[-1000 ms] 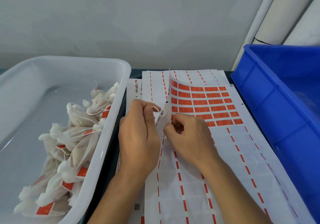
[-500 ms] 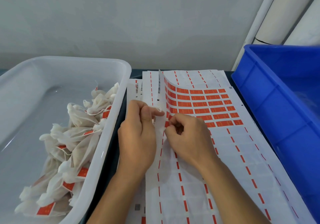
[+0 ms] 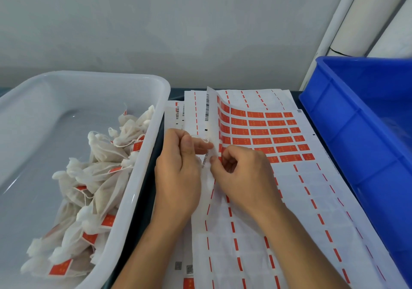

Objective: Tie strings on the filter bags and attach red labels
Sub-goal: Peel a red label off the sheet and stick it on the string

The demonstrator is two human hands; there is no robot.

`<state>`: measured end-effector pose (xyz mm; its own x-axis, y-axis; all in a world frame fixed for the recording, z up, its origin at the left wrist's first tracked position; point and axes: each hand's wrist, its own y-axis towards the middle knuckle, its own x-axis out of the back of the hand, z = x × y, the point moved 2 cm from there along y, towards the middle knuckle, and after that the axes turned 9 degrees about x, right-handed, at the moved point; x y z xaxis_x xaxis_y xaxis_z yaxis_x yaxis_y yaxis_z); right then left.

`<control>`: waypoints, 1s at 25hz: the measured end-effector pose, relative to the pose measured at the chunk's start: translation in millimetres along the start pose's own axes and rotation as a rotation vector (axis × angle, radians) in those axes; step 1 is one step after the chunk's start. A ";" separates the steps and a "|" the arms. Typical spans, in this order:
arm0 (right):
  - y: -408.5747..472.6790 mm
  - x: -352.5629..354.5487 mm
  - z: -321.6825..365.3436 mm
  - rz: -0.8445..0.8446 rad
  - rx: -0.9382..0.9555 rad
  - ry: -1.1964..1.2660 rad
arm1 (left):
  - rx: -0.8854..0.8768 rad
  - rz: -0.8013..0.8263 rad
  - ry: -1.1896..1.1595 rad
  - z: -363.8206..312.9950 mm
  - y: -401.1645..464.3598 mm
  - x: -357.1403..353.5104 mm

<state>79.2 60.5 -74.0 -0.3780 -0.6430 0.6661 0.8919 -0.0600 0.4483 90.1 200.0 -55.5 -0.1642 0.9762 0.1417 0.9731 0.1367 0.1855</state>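
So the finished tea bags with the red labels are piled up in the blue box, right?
Not quite. The head view shows the finished bags with red labels piled in the white tub on the left. The blue box sits on the right, and no bags show in the part of it that is visible.

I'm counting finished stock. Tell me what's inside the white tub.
The white tub holds a heap of tied filter bags with strings and red labels, piled along its right side. Bags lower in the heap are covered, so no exact count.

Two bare forearms, no sleeves (none in view); left hand (image 3: 178, 175), right hand (image 3: 243, 177), short nails
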 end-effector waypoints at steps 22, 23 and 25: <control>-1.7 3.0 1.7 -0.004 -0.022 0.032 | -0.051 0.027 0.007 -3.2 -4.3 -3.3; -1.5 3.1 1.2 0.007 -0.019 0.047 | -0.048 0.023 0.007 -2.8 -3.8 -2.8; -1.2 3.3 0.4 0.025 -0.015 0.081 | -0.041 0.018 0.012 -1.9 -2.8 -1.7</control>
<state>76.7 58.8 -72.1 -0.3347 -0.7040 0.6264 0.9046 -0.0538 0.4228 87.4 197.6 -54.4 -0.1489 0.9763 0.1573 0.9685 0.1119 0.2224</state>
